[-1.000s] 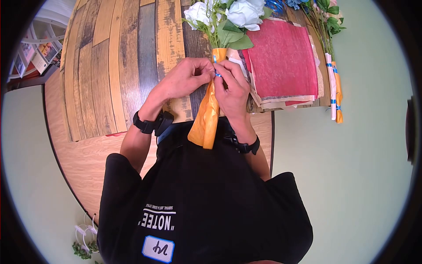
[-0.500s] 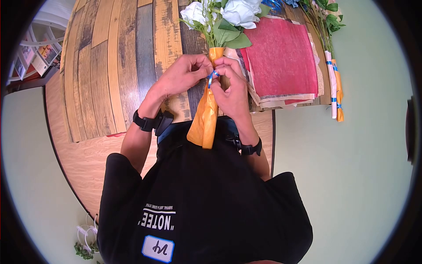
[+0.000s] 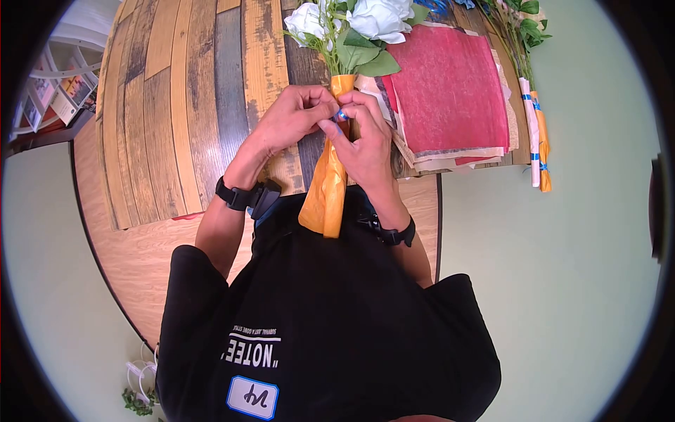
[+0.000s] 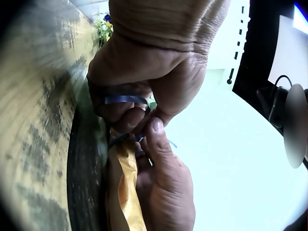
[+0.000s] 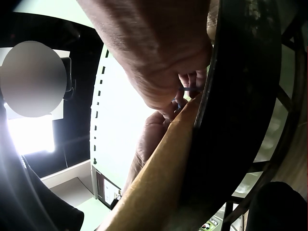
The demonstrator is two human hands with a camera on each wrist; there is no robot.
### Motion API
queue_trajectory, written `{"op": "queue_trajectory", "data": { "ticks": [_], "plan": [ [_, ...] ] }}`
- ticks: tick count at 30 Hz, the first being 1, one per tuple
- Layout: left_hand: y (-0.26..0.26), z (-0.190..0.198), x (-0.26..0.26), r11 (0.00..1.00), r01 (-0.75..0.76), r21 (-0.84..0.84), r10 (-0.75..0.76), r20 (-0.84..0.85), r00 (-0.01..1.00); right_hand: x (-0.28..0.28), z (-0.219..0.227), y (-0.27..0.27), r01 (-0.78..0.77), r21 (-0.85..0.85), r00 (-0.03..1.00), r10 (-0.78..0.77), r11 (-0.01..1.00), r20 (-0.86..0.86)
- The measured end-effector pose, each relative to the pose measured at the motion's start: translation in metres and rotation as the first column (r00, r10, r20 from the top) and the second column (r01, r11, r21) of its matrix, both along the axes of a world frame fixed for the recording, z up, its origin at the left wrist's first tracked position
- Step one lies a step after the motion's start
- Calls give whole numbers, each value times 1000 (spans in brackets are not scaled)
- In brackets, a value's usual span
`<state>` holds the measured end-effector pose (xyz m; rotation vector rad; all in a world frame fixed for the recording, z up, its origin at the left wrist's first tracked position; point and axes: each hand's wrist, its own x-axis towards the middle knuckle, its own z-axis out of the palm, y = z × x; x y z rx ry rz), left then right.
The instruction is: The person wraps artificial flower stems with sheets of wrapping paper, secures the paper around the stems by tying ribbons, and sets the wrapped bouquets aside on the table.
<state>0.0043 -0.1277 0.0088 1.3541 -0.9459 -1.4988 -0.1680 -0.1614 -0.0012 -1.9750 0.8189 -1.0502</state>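
A bouquet of white roses (image 3: 380, 19) lies on the table with its stems in orange wrapping paper (image 3: 325, 190), whose loose end hangs over the near edge. A thin blue ribbon (image 3: 342, 114) goes round the wrap just below the flowers. My left hand (image 3: 295, 118) pinches the ribbon from the left; in the left wrist view a length of blue ribbon (image 4: 126, 99) runs across its curled fingers. From the other side my right hand (image 3: 365, 144) pinches the ribbon at the wrap, thumb tip close against the left fingers. The knot itself is mostly hidden by fingers.
Right of the bouquet lies a stack of red and cream wrapping sheets (image 3: 450, 91). Beyond it, two wrapped flower bundles, one white (image 3: 531, 133) and one orange (image 3: 541, 144), stick out past the table's right edge. The wooden tabletop (image 3: 197, 105) extends left.
The blue ribbon's loop and ends showed between the hands half a second ago; now the fingers have closed in over them. The bouquet has shifted slightly left and up in the view.
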Motion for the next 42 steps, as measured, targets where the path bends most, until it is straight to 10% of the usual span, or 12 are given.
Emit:
{"op": "queue_trajectory", "data": {
  "ticks": [23, 42],
  "plan": [
    [-3, 1, 1, 999, -21, 35, 25, -122, 992, -16, -6, -14, -200, 151, 979, 191, 968, 76],
    [-3, 4, 1, 998, -20, 68, 26, -92, 995, -5, -5, -9, -86, -115, 996, 87, 990, 1]
  ]
}}
